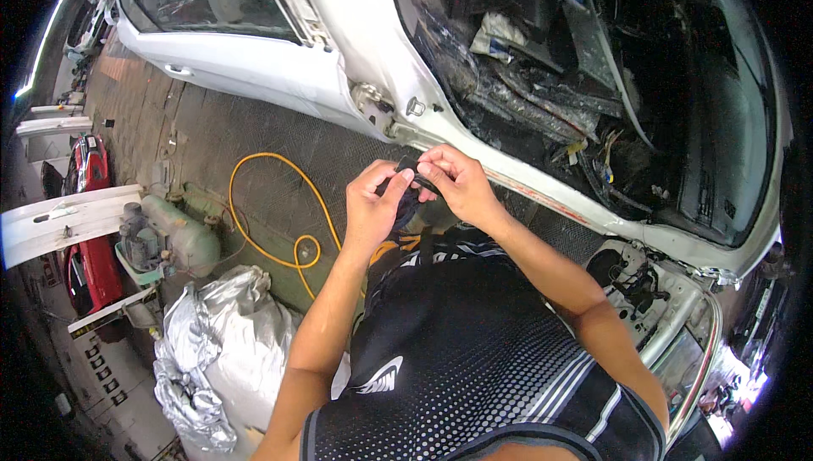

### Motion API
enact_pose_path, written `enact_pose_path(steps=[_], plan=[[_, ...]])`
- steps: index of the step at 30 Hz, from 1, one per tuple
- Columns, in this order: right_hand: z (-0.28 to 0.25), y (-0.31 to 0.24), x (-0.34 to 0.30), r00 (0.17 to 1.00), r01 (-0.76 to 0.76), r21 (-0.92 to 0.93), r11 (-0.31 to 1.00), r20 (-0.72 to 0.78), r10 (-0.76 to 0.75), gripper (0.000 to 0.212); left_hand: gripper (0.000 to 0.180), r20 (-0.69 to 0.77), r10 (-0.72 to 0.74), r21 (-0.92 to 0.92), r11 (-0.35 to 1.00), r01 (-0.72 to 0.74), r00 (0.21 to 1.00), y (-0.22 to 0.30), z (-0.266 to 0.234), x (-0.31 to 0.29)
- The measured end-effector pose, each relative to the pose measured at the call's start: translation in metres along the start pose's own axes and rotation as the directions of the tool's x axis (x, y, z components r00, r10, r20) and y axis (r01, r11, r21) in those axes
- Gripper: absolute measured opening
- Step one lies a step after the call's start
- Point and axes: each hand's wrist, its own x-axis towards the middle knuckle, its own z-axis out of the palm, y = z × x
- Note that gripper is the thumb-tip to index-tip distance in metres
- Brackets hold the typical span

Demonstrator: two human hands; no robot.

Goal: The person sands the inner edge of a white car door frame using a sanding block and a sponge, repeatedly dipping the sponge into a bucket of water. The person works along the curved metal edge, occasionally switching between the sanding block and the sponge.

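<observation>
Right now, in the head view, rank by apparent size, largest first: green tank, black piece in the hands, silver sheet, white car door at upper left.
1. White car door, window included
2. Silver sheet
3. Green tank
4. Black piece, partly hidden

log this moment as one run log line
left hand: pinching small black item | right hand: at same item | ahead: white car body | left side: orange hose, green tank
</observation>
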Motion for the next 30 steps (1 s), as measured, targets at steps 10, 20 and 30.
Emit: enact_pose_path(steps=[10,20,30], plan=[[0.01,-0.03,-0.02,0.982,-0.048,0.182,0.982,-0.172,0.08,0.034,0.012,-0.009,-0.185,-0.442,0.882,0.162,0.983,0.009,-0.011,0.001],[-0.045,-0.1,-0.021,0.99,0.029,-0.53,0.847,-0.103,-0.098,0.04,0.032,-0.01,0.276,0.233,0.935,-0.266,0.961,0.035,0.015,0.005],[-0.07,-0.107,0.006,0.998,0.045,-0.174,0.984,0.041,-0.038,0.041,0.018,-0.052,0.231,0.286,0.936,-0.207,0.971,0.07,0.059,0.032]])
